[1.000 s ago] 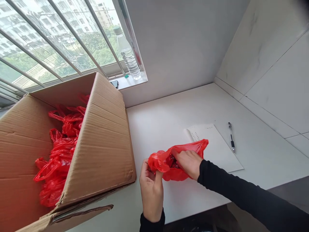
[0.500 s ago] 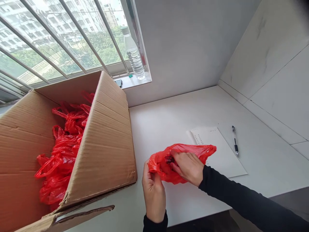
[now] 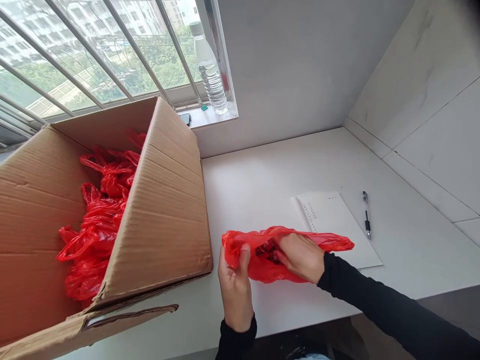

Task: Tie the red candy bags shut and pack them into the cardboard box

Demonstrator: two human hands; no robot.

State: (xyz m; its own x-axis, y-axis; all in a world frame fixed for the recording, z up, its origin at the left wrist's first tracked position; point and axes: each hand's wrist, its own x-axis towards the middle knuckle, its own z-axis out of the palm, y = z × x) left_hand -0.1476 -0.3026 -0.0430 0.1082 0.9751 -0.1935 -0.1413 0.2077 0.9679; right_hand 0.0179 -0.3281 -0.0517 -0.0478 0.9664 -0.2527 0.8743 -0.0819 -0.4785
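Observation:
A thin red plastic bag [image 3: 275, 274] is held over the white table with its mouth open. My left hand [image 3: 236, 287] is closed on the bag's left edge, the thumb lying over the red film. Inside the opening show small dark red, shiny wrapped packets [image 3: 265, 249]; their exact kind is unclear. My right hand [image 3: 303, 256] reaches into the bag from the right, its curled fingers against these packets and its fingertips partly hidden. One end of the bag stretches to the right past this hand, over an open notebook [image 3: 330, 215].
A tall cardboard box [image 3: 168, 215] with several knotted red bags [image 3: 99, 220] stands at left. A black-and-clear pen [image 3: 366, 215] lies right of the notebook. On the windowsill are a water bottle [image 3: 212, 75] and a phone [image 3: 185, 119]. Tiled wall [image 3: 423, 135] bounds the right side.
My right hand has shifted slightly right with the bag, whose right end is stretched further out. More of the dark packets shows in the opening. My left thumb now lies over the bag's edge.

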